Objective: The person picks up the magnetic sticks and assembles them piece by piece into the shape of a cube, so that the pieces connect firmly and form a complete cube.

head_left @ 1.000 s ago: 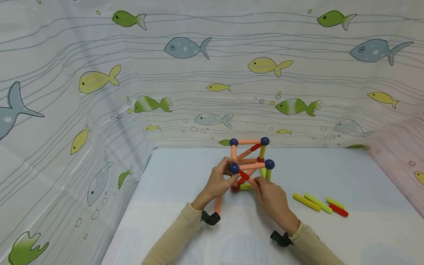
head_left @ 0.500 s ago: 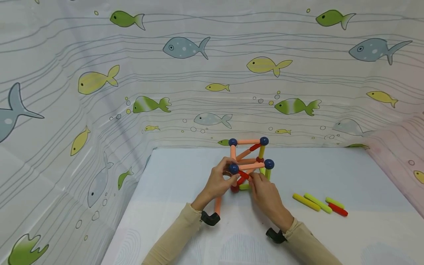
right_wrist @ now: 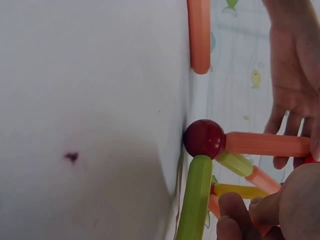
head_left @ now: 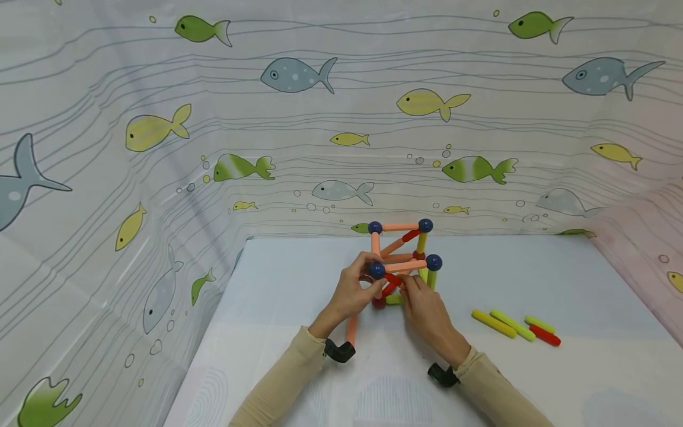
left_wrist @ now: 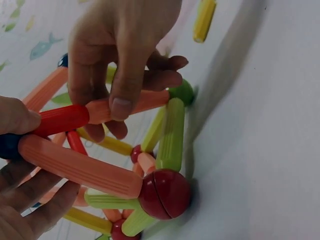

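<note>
A frame of balls and sticks from a building toy stands on the table in the head view, with blue balls on top, including the front-left blue ball (head_left: 377, 270). My left hand (head_left: 352, 289) grips that corner; its thumb (left_wrist: 20, 119) lies on the red stick (left_wrist: 62, 120), with fingers spread behind the salmon upright (left_wrist: 80, 167). My right hand (head_left: 429, 311) pinches a salmon stick (left_wrist: 150, 101) between thumb and fingers. This stick lines up end to end with the red one and reaches a green ball (left_wrist: 182, 92) low on the frame. A dark red ball (left_wrist: 165, 194) ends the upright.
Loose sticks lie to the right on the table: a yellow stick (head_left: 493, 324), a long light-green stick (head_left: 512, 325), a short green stick (head_left: 539, 324) and a red stick (head_left: 545, 335). One salmon stick (head_left: 351, 330) lies beside my left wrist. A fish-patterned sheet (head_left: 299, 136) hangs behind.
My right hand has shifted left and slightly away from me, closer to the red stick. The slanted stick it pinches has come up a little. My left hand has stayed at its corner.
</note>
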Motion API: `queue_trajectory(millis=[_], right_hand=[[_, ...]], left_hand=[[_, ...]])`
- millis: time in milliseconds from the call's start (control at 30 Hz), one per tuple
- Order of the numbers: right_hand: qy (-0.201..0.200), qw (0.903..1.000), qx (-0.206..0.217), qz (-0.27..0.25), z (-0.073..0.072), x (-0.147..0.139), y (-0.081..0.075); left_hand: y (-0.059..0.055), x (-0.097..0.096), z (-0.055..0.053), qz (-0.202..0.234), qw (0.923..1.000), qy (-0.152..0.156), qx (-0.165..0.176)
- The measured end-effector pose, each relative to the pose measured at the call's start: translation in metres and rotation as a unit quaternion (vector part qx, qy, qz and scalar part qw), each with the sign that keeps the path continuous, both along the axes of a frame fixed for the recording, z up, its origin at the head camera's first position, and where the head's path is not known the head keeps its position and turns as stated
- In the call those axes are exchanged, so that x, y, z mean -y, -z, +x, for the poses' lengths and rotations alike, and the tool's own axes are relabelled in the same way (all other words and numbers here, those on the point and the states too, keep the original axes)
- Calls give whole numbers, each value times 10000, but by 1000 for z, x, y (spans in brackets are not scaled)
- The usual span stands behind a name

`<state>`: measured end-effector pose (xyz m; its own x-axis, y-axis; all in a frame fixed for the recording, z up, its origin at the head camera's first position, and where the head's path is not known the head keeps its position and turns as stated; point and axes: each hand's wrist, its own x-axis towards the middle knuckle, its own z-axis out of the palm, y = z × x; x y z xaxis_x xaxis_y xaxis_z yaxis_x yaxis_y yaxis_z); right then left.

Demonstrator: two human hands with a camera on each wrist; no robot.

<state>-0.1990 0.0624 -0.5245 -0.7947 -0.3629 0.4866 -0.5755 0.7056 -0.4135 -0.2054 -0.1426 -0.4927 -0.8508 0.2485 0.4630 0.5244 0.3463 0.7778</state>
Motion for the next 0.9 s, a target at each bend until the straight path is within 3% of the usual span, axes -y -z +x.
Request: queue_trajectory(millis=[300, 500, 600, 667, 767, 900], right_hand=[[-15, 9997, -25, -249, 0, -6, 1], [87, 9958, -665, -628, 9, -16, 0], [-123, 9979, -577, -254, 11, -19, 3], [-334, 9990, -224, 185, 11, -19, 6], [-544, 9953, 301, 749, 10, -16, 10], [-566, 9907, 498, 1130, 5, -11, 14]], left_hand=[[1, -1, -1, 35, 9999, 2, -127], [0, -2, -1, -10, 9999, 38, -159], [0, -2, -1, -45, 9998, 38, -209], [0, -1, -1, -70, 9997, 31, -234], [0, -1, -1, -77, 9996, 22, -256], [0, -1, 0, -41, 9998, 4, -196]])
